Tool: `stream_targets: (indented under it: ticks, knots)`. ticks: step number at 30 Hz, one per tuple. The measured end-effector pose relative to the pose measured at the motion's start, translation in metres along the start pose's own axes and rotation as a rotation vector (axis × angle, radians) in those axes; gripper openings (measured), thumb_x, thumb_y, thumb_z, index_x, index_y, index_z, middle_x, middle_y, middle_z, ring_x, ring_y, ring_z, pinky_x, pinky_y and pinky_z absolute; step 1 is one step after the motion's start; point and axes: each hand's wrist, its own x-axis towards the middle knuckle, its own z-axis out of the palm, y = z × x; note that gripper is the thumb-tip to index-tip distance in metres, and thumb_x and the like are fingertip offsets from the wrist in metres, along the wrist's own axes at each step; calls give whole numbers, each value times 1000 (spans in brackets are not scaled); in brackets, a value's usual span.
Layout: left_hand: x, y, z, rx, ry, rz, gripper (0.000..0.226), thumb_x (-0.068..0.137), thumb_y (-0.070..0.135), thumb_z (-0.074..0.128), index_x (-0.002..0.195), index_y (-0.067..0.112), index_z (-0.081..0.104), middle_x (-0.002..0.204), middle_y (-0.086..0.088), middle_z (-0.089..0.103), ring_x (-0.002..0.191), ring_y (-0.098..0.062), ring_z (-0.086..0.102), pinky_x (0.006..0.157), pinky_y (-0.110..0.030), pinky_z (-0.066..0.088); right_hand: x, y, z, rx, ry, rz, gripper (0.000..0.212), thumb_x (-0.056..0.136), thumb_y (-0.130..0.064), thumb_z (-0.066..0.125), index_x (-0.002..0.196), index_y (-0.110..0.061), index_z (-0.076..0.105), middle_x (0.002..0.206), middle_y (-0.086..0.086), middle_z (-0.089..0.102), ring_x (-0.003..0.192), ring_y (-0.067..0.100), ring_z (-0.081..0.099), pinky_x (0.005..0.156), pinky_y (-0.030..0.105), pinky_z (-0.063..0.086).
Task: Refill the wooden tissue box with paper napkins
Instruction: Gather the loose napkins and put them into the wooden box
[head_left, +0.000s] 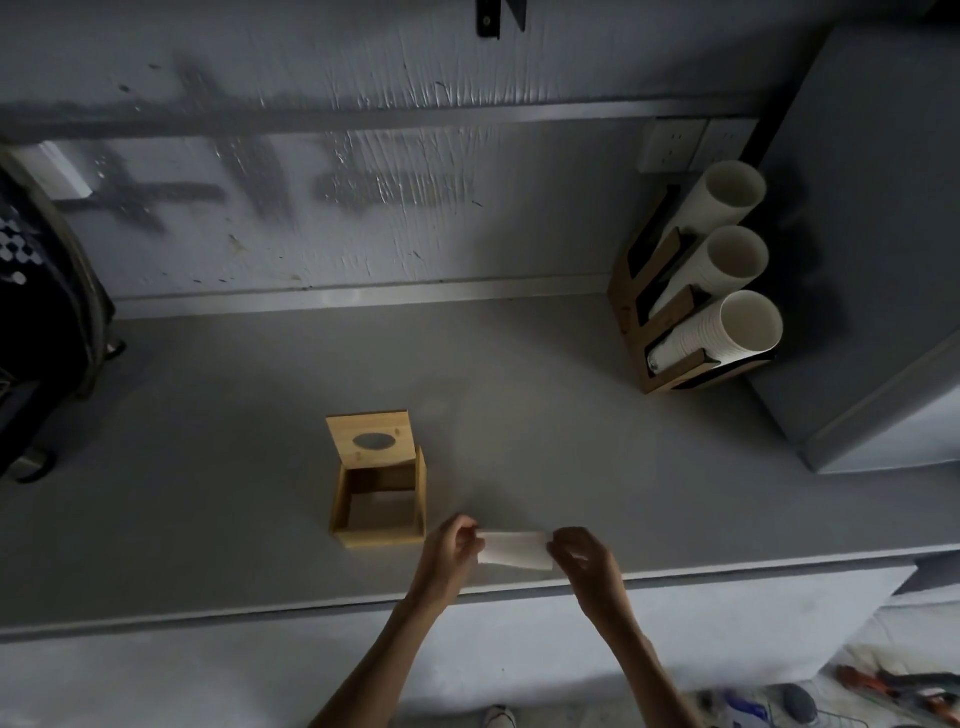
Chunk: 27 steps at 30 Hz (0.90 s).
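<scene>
Both hands, left (451, 545) and right (581, 557), pinch the napkin's (514, 550) ends, hiding its corners, beside the open tissue box (379, 499).

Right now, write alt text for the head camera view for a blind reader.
A left hand and right hand pinch the ends of white napkins at the front of a grey counter, beside an open wooden box that looks empty. Its lid, with an oval slot, stands raised at the back; a rack of white paper cups sits far right.
</scene>
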Motion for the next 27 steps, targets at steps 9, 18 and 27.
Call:
stream_targets:
  ticks: [9, 18, 27]
  knots:
    - [-26, 18, -24, -395, -106, -352, 10, 88, 2, 61, 95, 10, 63, 99, -17, 65, 90, -30, 65, 76, -40, 57, -29, -32, 4, 390, -211, 390, 27, 90, -35, 63, 113, -21, 62, 97, -1, 73, 86, 20, 70, 72, 29, 54]
    - [-49, 31, -78, -232, -263, -223, 10, 88, 7, 60, 97, 9, 62, 91, -8, 66, 84, -19, 63, 73, -33, 55, -63, -43, 46, 444, -292, 427, 45, 64, -42, 78, 98, -14, 70, 89, 2, 66, 84, 15, 61, 78, 29, 45]
    - [-59, 28, -165, -198, -308, -194, 19, 92, 9, 56, 110, 15, 59, 111, -8, 64, 95, -13, 60, 69, -19, 55, -67, -75, 108, 700, -425, 417, 33, 90, -12, 61, 122, -4, 57, 124, 22, 62, 118, 42, 57, 98, 53, 47]
